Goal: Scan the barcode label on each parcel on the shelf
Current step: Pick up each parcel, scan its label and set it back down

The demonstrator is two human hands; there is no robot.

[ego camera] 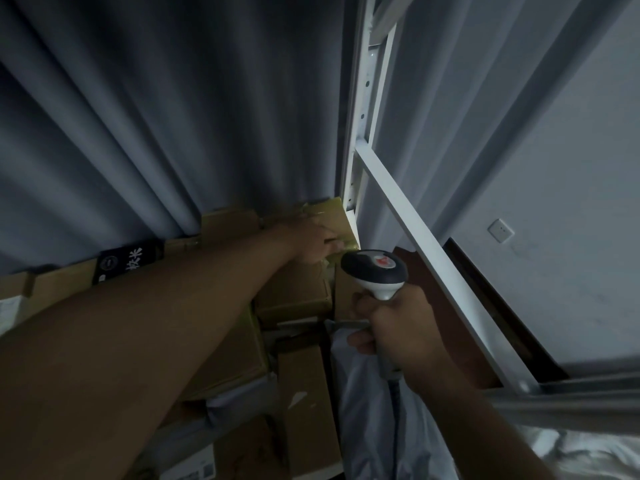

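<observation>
left hand [317, 242]: reached to the far corner, fingers on the taped box [337, 216] hard against the shelf post [360, 133]; looks like it is tipping or steadying that box to expose a label, though curled vs flat fingers cannot be told in this dim light
right hand [398, 336]: wrapped round the scanner [375, 271] handle, head aimed at the box the other hand touches, held just beside it so the beam can hit whatever face gets turned up
label: none visible on the corner box from here, likely on a hidden face
parcels: cardboard boxes [294, 296] and a grey poly bag [363, 393] packed tight along the curtain [173, 116], so each needs shifting to read
risk: scanner cord [393, 403] trails over the bag, could snag
</observation>
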